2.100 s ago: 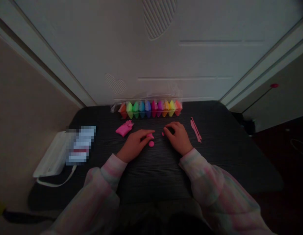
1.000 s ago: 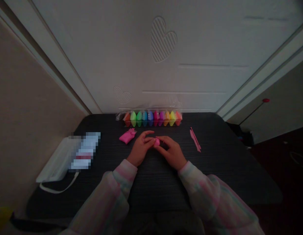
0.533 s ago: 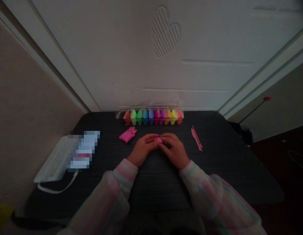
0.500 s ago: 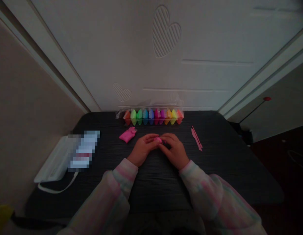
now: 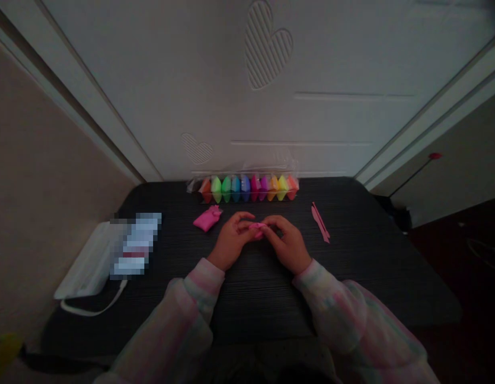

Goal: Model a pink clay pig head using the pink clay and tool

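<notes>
My left hand and my right hand meet over the middle of the dark table. Both pinch a small piece of pink clay between their fingertips. A pink clay packet lies just left of my left hand. To the right of my right hand, apart from it, lie thin pink modelling tools.
A row of coloured clay packets stands along the far edge of the table against a white door. A white pouch with a strap lies at the table's left edge. The room is dim.
My hands came together from apart. They lifted the pink clay pieces off the table and now pinch the clay between them. The view shifted slightly.
</notes>
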Available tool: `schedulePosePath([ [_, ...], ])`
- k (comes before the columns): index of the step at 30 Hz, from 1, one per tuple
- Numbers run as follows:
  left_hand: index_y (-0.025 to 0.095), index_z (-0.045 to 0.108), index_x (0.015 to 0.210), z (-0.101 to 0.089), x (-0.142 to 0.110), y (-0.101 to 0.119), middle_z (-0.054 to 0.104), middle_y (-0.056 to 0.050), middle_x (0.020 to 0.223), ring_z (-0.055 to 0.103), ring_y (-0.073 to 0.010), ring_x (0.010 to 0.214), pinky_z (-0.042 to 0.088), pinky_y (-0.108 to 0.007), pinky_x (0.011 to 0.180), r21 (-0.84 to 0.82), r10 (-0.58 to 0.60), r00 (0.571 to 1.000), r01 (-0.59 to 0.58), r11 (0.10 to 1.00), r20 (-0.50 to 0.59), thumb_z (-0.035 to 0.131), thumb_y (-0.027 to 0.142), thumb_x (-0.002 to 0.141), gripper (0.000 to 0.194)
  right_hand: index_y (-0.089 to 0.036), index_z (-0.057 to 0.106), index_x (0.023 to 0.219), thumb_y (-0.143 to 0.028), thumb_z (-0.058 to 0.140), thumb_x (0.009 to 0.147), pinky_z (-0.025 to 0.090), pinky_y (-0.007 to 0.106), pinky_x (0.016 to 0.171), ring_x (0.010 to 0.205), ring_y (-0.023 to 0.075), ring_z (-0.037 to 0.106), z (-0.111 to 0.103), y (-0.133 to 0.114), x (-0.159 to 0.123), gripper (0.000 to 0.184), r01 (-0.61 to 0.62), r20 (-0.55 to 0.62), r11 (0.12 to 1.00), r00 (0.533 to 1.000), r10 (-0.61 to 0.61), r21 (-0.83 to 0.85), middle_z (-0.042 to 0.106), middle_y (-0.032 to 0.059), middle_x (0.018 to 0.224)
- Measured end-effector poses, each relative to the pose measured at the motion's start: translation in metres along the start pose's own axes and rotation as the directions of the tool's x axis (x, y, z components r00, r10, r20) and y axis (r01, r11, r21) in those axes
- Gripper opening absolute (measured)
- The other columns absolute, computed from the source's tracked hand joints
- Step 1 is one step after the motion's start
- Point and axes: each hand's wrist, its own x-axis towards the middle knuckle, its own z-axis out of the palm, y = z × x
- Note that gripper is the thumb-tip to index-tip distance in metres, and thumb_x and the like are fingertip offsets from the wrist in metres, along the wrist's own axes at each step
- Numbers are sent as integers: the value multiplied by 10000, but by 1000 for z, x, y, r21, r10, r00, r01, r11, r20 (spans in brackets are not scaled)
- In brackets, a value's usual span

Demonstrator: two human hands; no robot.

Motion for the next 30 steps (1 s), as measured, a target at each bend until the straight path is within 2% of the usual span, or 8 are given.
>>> schedulePosePath([
  [3,156,489,848,1,1,0,648,11,698,615,-115,650,501,-291,696,22,-5,999,6,1000,-36,691,176,587,331,-193,554,761,-278,521,759,443,276,634,668,145,554,0,2,0,92,-126,-62,985,989,134,116,594,9,710],
  [7,146,502,805,1,2,-1,639,11,691,614,-110,632,504,-277,678,23,-11,998,12,1000,-61,680,169,603,271,-190,536,725,-279,579,707,439,255,588,602,121,545,-4,4,4,100,-217,-101,904,957,271,368,571,-20,650],
  [17,146,512,854,0,0,3,632,26,672,600,-84,606,475,-227,646,-92,-46,998,42,995,-48,664,144,619,280,-206,556,754,-250,629,643,435,221,557,575,80,526,-18,16,16,140,-171,-202,615,849,489,769,558,-46,654],
  [19,147,520,871,0,-1,3,632,33,654,581,-65,590,449,-196,624,-111,-44,999,41,993,-30,669,130,607,304,-217,559,786,-248,607,657,448,239,590,617,94,547,-15,16,15,142,-190,-204,650,853,480,736,574,-39,687],
  [22,152,518,902,2,-1,0,637,35,669,555,-50,577,415,-172,585,-96,-2,1000,0,995,-26,677,109,592,351,-203,599,769,-232,569,683,456,285,671,701,132,572,-8,12,10,96,-232,-200,833,906,373,502,615,-4,740],
  [24,163,500,921,3,0,-3,636,35,700,557,-58,590,414,-182,576,-67,43,998,-46,997,-48,682,104,588,384,-191,627,758,-216,531,708,450,306,724,755,151,580,-3,8,7,112,-230,-155,907,942,299,352,638,19,781],
  [27,169,498,897,2,2,-6,615,46,693,570,-76,627,428,-209,612,-37,102,991,-105,994,-89,693,99,577,381,-204,631,813,-202,495,728,448,311,750,800,158,584,4,3,2,160,-212,-72,918,966,250,336,650,21,822],
  [30,172,535,893,1,2,-7,624,29,742,577,-88,680,428,-226,654,-77,83,995,-87,993,-53,692,109,581,355,-221,607,866,-199,543,693,447,306,751,832,161,570,7,5,0,185,-207,-29,897,971,237,389,628,19,880],
])
